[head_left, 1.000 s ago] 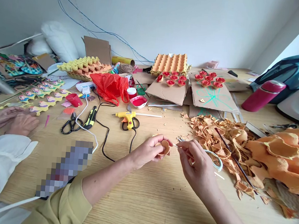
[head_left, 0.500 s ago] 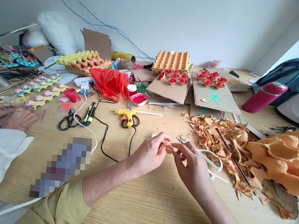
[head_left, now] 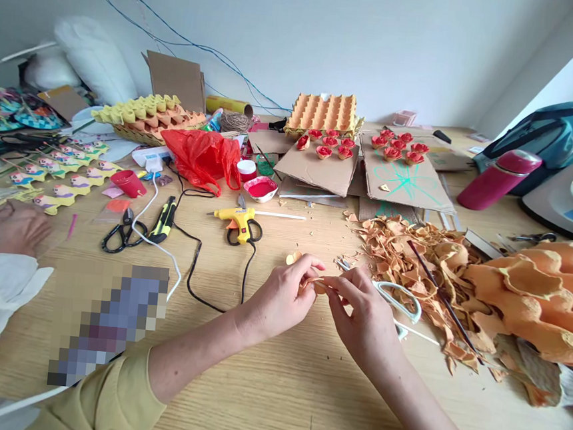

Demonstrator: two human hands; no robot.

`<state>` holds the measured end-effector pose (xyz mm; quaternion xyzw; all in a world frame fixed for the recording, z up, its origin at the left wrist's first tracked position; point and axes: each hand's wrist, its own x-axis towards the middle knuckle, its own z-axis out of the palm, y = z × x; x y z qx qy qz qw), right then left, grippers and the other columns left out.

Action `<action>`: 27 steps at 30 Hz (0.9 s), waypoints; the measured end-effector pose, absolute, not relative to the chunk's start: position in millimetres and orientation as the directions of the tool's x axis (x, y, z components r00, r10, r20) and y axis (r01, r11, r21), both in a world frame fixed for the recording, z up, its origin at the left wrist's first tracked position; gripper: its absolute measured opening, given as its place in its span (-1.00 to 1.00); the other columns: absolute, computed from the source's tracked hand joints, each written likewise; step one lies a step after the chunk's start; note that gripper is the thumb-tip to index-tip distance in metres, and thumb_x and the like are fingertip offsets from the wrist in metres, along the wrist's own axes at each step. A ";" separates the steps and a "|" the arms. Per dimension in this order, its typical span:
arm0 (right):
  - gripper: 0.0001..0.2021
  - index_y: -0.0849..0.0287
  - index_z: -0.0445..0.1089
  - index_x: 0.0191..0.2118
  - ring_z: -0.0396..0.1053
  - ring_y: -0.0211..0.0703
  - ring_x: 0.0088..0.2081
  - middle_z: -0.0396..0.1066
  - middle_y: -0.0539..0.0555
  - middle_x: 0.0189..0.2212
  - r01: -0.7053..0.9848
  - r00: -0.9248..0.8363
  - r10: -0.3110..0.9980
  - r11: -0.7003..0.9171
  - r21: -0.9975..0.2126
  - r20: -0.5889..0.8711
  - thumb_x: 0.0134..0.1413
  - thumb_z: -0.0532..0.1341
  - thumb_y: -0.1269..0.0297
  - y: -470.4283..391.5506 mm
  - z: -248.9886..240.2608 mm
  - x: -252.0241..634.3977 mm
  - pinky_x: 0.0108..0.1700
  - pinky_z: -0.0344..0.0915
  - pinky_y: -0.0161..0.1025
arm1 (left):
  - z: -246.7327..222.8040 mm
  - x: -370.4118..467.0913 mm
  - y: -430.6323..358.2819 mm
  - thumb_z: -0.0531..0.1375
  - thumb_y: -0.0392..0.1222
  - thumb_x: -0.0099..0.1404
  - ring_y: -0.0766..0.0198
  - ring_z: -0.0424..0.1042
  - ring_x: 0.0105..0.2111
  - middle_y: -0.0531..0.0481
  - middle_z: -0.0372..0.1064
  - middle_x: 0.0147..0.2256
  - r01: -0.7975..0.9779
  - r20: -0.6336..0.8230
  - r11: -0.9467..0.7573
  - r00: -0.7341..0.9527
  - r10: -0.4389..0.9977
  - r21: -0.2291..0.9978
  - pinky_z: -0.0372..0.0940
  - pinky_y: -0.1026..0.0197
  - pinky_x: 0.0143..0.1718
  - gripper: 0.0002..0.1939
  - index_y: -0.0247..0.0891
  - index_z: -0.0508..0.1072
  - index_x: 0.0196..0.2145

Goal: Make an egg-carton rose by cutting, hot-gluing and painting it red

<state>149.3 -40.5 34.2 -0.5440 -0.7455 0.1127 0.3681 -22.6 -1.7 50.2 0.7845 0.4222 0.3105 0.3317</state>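
Both of my hands pinch a small orange piece of egg carton (head_left: 316, 284) between them, above the middle of the table. My left hand (head_left: 287, 294) has its fingers curled round the near side of the piece. With thumb and fingertips, my right hand (head_left: 359, 302) grips its other edge. Just behind my left fingertips lies a small pale yellow piece (head_left: 293, 258). Scissors with pale green handles (head_left: 402, 300) lie partly behind my right hand. A yellow glue gun (head_left: 236, 220) rests farther back, with dark-handled scissors under it.
Torn carton scraps (head_left: 398, 251) and an orange egg tray (head_left: 535, 290) lie at right. Red paper flowers (head_left: 329, 141) stand on cardboard behind. A red dish (head_left: 260, 187), box cutter (head_left: 164, 221) and black scissors (head_left: 123, 233) are on the table. A co-worker's hands (head_left: 14, 226) are at left.
The view has shifted slightly, so most things sit a little farther left. The orange piece has turned flatter between my fingers. The co-worker's hands have moved a bit left.
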 end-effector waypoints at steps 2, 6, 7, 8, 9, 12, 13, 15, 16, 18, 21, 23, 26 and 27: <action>-0.80 0.13 0.56 -0.14 0.35 -0.24 -0.42 0.36 0.05 -0.36 0.733 -0.145 0.885 0.397 -0.553 0.442 0.32 0.16 0.40 -40.5 34.5 149.2 -0.38 0.25 -0.32 | 48.5 -22.3 -1.5 0.06 -0.47 0.26 0.29 0.53 -0.35 0.02 0.54 -0.33 0.452 0.198 -0.413 0.450 0.871 0.790 0.35 0.27 -0.27 -0.67 -0.21 0.35 -0.06; -0.81 0.13 0.56 -0.18 0.34 -0.25 -0.43 0.37 0.05 -0.37 0.752 -0.156 0.863 0.420 -0.509 0.481 0.31 0.16 0.40 -39.9 34.9 148.8 -0.38 0.24 -0.32 | 46.6 -22.4 -1.0 0.10 -0.44 0.28 0.30 0.53 -0.37 0.04 0.54 -0.37 0.424 0.185 -0.390 0.448 0.875 0.818 0.34 0.28 -0.29 -0.70 -0.21 0.37 -0.07; -0.81 0.13 0.55 -0.18 0.33 -0.26 -0.44 0.36 0.04 -0.37 0.757 -0.158 0.859 0.422 -0.498 0.488 0.31 0.16 0.41 -39.8 34.8 148.7 -0.38 0.23 -0.32 | 46.5 -22.4 -0.9 0.10 -0.44 0.28 0.30 0.53 -0.37 0.05 0.54 -0.38 0.417 0.181 -0.383 0.447 0.876 0.824 0.34 0.28 -0.29 -0.71 -0.21 0.37 -0.07; -0.81 0.13 0.55 -0.19 0.33 -0.26 -0.44 0.36 0.04 -0.38 0.763 -0.161 0.855 0.424 -0.488 0.492 0.31 0.16 0.41 -39.7 34.7 148.5 -0.38 0.23 -0.32 | 46.6 -22.4 -0.9 0.09 -0.44 0.29 0.30 0.53 -0.37 0.05 0.54 -0.38 0.412 0.178 -0.377 0.446 0.877 0.830 0.34 0.29 -0.29 -0.71 -0.21 0.37 -0.07; -0.80 0.13 0.55 -0.19 0.32 -0.26 -0.44 0.35 0.04 -0.38 0.767 -0.164 0.851 0.428 -0.478 0.498 0.31 0.16 0.41 -39.8 34.6 148.3 -0.38 0.22 -0.32 | 46.9 -22.4 -0.9 0.09 -0.44 0.29 0.30 0.52 -0.38 0.05 0.54 -0.38 0.408 0.173 -0.371 0.445 0.879 0.834 0.34 0.29 -0.29 -0.71 -0.21 0.37 -0.07; -0.80 0.14 0.55 -0.20 0.32 -0.26 -0.44 0.34 0.04 -0.38 0.778 -0.170 0.846 0.430 -0.458 0.505 0.31 0.14 0.42 -40.0 34.6 147.4 -0.39 0.21 -0.32 | 48.3 -21.8 -1.2 0.08 -0.45 0.29 0.31 0.52 -0.39 0.05 0.54 -0.39 0.394 0.147 -0.338 0.441 0.885 0.855 0.34 0.29 -0.30 -0.72 -0.22 0.37 -0.08; -0.80 0.15 0.54 -0.19 0.32 -0.26 -0.44 0.34 0.04 -0.38 0.780 -0.172 0.849 0.427 -0.457 0.500 0.31 0.14 0.42 -40.1 34.8 147.3 -0.40 0.21 -0.32 | 48.8 -21.6 -1.0 0.08 -0.45 0.30 0.31 0.52 -0.39 0.04 0.54 -0.39 0.384 0.132 -0.318 0.439 0.889 0.867 0.35 0.29 -0.30 -0.73 -0.23 0.37 -0.09; -0.80 0.15 0.53 -0.14 0.33 -0.24 -0.44 0.34 0.04 -0.37 0.779 -0.178 0.856 0.424 -0.462 0.485 0.32 0.13 0.42 -39.9 35.7 148.0 -0.39 0.23 -0.32 | 49.7 -21.7 0.2 0.10 -0.42 0.30 0.30 0.53 -0.38 0.03 0.54 -0.37 0.349 0.094 -0.265 0.436 0.895 0.899 0.36 0.29 -0.30 -0.77 -0.24 0.38 -0.11; -0.79 0.15 0.51 -0.09 0.34 -0.23 -0.42 0.35 0.05 -0.36 0.776 -0.184 0.860 0.425 -0.467 0.476 0.32 0.13 0.42 -39.5 36.3 149.2 -0.38 0.25 -0.31 | 50.1 -22.0 1.4 0.11 -0.40 0.30 0.30 0.53 -0.36 0.02 0.54 -0.35 0.328 0.076 -0.236 0.433 0.898 0.915 0.37 0.29 -0.29 -0.79 -0.24 0.39 -0.12; -0.78 0.15 0.48 -0.03 0.37 -0.22 -0.40 0.39 0.07 -0.32 0.768 -0.191 0.866 0.425 -0.479 0.463 0.32 0.13 0.40 -38.1 38.0 153.3 -0.35 0.28 -0.30 | 50.8 -23.6 4.9 0.12 -0.39 0.29 0.29 0.53 -0.33 0.00 0.53 -0.32 0.307 0.047 -0.192 0.423 0.905 0.932 0.37 0.28 -0.28 -0.81 -0.25 0.41 -0.15; -0.83 0.14 0.47 -0.07 0.36 -0.21 -0.43 0.43 0.07 -0.29 0.787 -0.167 0.878 0.393 -0.476 0.448 0.31 0.16 0.34 -35.2 40.7 162.0 -0.36 0.28 -0.28 | 52.8 -26.9 11.2 0.11 -0.38 0.27 0.31 0.50 -0.36 0.02 0.49 -0.34 0.335 0.000 -0.139 0.383 0.924 0.932 0.33 0.31 -0.35 -0.83 -0.26 0.45 -0.22; -0.88 0.13 0.47 -0.15 0.33 -0.23 -0.47 0.43 0.05 -0.32 0.805 -0.142 0.885 0.363 -0.469 0.443 0.30 0.18 0.31 -33.8 42.5 166.4 -0.39 0.25 -0.27 | 54.8 -28.4 14.4 0.09 -0.34 0.28 0.35 0.42 -0.47 0.05 0.43 -0.42 0.303 -0.072 -0.049 0.377 0.923 0.952 0.25 0.33 -0.46 -0.86 -0.27 0.43 -0.25; -0.87 0.12 0.45 -0.14 0.28 -0.25 -0.51 0.42 0.03 -0.33 0.777 -0.146 0.882 0.382 -0.500 0.447 0.31 0.16 0.35 -34.7 45.8 167.2 -0.43 0.22 -0.28 | 58.8 -28.6 16.0 0.13 -0.24 0.30 0.39 0.33 -0.55 0.09 0.38 -0.48 0.120 -0.190 0.152 0.441 0.877 0.981 0.13 0.37 -0.55 -0.84 -0.25 0.35 -0.15; -0.84 0.12 0.44 -0.09 0.28 -0.26 -0.51 0.42 0.04 -0.32 0.746 -0.165 0.881 0.406 -0.528 0.444 0.32 0.14 0.38 -35.8 47.3 166.0 -0.43 0.23 -0.28 | 60.2 -28.4 15.6 0.16 -0.22 0.29 0.40 0.33 -0.55 0.09 0.38 -0.47 0.060 -0.217 0.215 0.481 0.849 0.975 0.09 0.39 -0.55 -0.79 -0.24 0.32 -0.11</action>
